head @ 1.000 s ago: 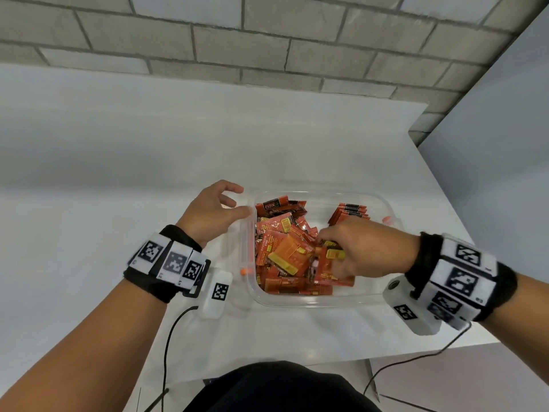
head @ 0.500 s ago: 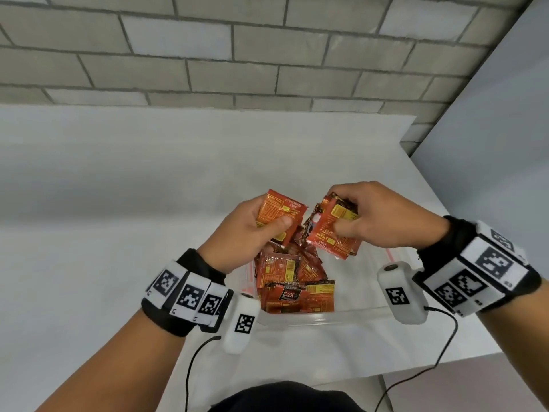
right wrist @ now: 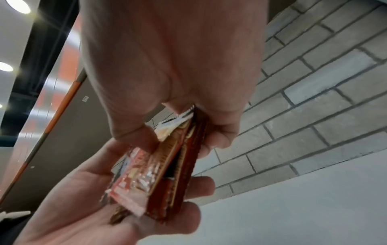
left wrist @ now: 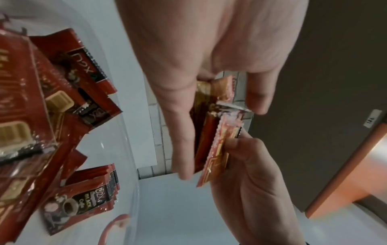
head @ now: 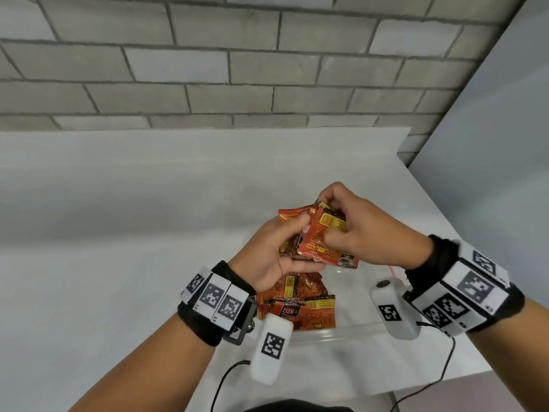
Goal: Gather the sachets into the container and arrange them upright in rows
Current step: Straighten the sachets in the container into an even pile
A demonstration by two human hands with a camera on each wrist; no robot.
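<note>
Glossy, crinkled foil-like film is seen on the red sachets. The container is made of clear, smooth plastic. A matt white finish is shown by the table. The rough wall is possibly painted concrete block.

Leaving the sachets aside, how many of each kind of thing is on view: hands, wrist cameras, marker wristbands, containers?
Hands: 2, left hand and right hand, both holding sachets
White wrist cameras: 2
Marker wristbands: 2
Clear container: 1
Total: 7
</note>
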